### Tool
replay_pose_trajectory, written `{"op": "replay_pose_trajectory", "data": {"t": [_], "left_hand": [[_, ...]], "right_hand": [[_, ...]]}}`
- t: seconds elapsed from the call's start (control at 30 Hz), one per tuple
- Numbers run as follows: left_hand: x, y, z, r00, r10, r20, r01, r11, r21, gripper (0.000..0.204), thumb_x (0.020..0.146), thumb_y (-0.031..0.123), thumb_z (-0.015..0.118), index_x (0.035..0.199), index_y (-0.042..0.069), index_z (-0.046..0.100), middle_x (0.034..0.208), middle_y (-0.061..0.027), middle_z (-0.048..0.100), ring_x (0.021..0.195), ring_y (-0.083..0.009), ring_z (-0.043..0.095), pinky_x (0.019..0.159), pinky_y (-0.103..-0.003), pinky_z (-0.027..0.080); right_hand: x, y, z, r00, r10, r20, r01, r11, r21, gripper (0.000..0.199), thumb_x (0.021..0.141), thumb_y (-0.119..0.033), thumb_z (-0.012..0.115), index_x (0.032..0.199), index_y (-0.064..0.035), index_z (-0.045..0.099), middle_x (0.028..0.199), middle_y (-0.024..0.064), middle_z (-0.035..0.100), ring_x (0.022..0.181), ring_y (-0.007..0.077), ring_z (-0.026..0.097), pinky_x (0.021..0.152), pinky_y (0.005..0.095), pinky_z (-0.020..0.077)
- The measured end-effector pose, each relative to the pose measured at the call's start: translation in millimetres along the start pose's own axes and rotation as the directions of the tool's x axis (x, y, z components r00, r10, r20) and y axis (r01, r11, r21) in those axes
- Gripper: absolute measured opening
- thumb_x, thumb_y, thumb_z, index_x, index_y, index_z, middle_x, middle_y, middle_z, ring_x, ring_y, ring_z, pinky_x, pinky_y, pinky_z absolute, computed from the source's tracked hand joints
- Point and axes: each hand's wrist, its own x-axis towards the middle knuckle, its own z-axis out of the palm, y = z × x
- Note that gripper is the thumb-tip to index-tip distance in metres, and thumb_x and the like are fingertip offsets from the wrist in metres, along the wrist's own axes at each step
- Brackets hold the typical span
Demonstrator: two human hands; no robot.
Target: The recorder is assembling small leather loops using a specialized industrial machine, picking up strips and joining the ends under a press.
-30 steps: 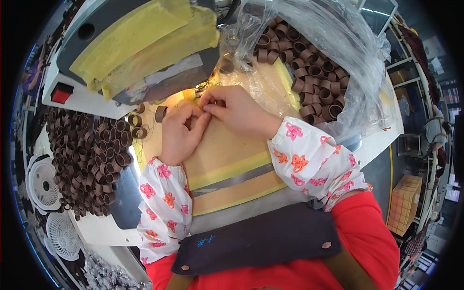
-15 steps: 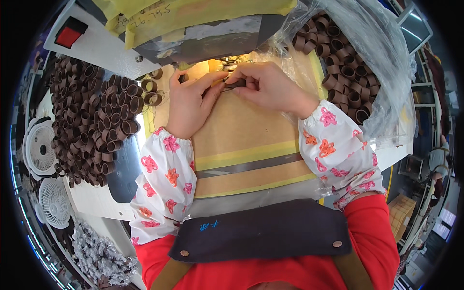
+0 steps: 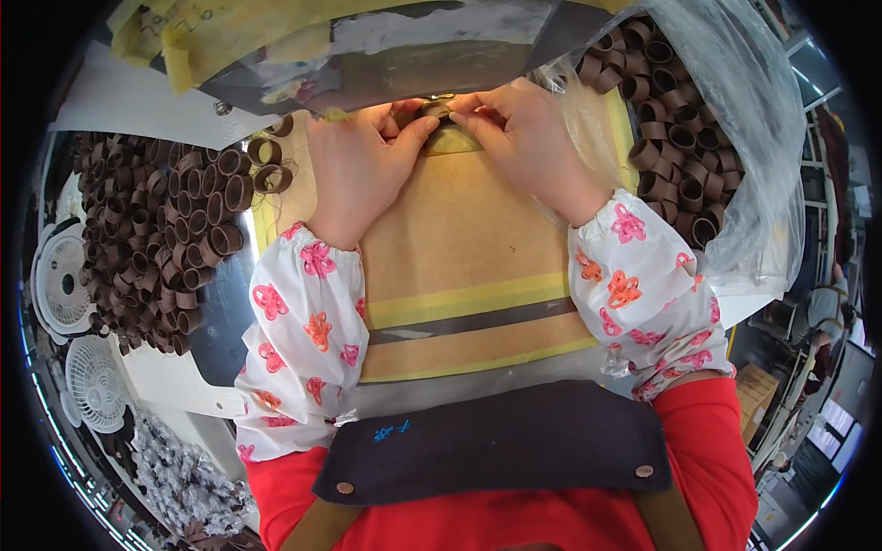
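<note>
Below the machine's head (image 3: 395, 64), my left hand (image 3: 360, 163) and my right hand (image 3: 542, 145) come together over the work surface. Thumbs and fingertips of both pinch a small dark brown band (image 3: 437, 111), one hand at each end of it. It looks like one of the brown rings nearby, though the fingers and the machine hide most of it. A lit metal part (image 3: 443, 96) of the machine shows just beyond the fingertips.
Many brown rings (image 3: 138, 230) are heaped on the left, a few with loose threads. Another ring pile (image 3: 684, 138) lies at right beside clear plastic sheeting (image 3: 763, 119). The tan board (image 3: 478, 230) carries yellow tape. White fans (image 3: 96, 381) stand at far left.
Both hands have moved a little farther away, under the machine head, carrying the brown band. The view has tilted, so the machine head covers more of the fingertips.
</note>
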Motion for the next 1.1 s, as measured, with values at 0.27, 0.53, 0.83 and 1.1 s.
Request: {"op": "replay_pose_trajectory", "data": {"t": [0.27, 0.53, 0.83, 1.1], "left_hand": [[2.8, -1.0, 2.9, 0.998, -0.06, 0.014, 0.06, 0.998, -0.027, 0.023, 0.076, 0.016, 0.069, 0.066, -0.003, 0.058, 0.05, 0.0002, 0.048, 0.045, -0.0038, 0.037, 0.043, -0.023, 0.031], [4.7, 0.0, 1.5, 0.998, -0.057, 0.021, 0.057, 0.998, -0.014, 0.026, 0.077, 0.019, 0.069, 0.068, -0.003, 0.057, 0.049, 0.0016, 0.045, 0.046, -0.004, 0.037, 0.045, -0.023, 0.034], [4.1, -0.7, 2.1, 0.996, -0.079, 0.037, 0.079, 0.997, 0.006, 0.022, 0.075, 0.022, 0.069, 0.079, 0.001, 0.063, 0.047, 0.0014, 0.045, 0.043, -0.0062, 0.04, 0.043, -0.023, 0.032], [6.4, -1.6, 1.1, 0.999, -0.035, 0.023, 0.034, 0.997, 0.065, 0.019, 0.071, 0.023, 0.071, 0.08, 0.006, 0.069, 0.045, 0.0007, 0.048, 0.038, -0.0086, 0.043, 0.041, -0.026, 0.033]], "right_hand": [[2.5, 1.6, -1.1, 0.999, -0.034, 0.006, 0.034, 0.993, -0.116, 0.009, 0.074, -0.009, 0.063, 0.075, -0.0025, 0.056, 0.077, 0.0112, 0.056, 0.069, 0.0306, 0.055, 0.059, 0.0395, 0.0438], [6.0, -2.9, -3.3, 0.998, -0.018, 0.056, 0.029, 0.98, -0.199, 0.008, 0.074, -0.01, 0.062, 0.073, -0.0034, 0.058, 0.074, 0.0096, 0.057, 0.067, 0.0296, 0.056, 0.058, 0.0389, 0.0441], [9.0, -4.1, -4.5, 0.996, -0.002, 0.089, 0.029, 0.952, -0.306, 0.009, 0.072, -0.016, 0.062, 0.07, -0.0075, 0.059, 0.066, 0.0083, 0.057, 0.066, 0.027, 0.057, 0.055, 0.0388, 0.0442], [8.2, 0.6, -0.6, 0.998, -0.031, 0.048, 0.042, 0.968, -0.246, 0.01, 0.073, -0.018, 0.064, 0.074, -0.0075, 0.063, 0.06, 0.0072, 0.055, 0.062, 0.0237, 0.054, 0.055, 0.0365, 0.041]]}}
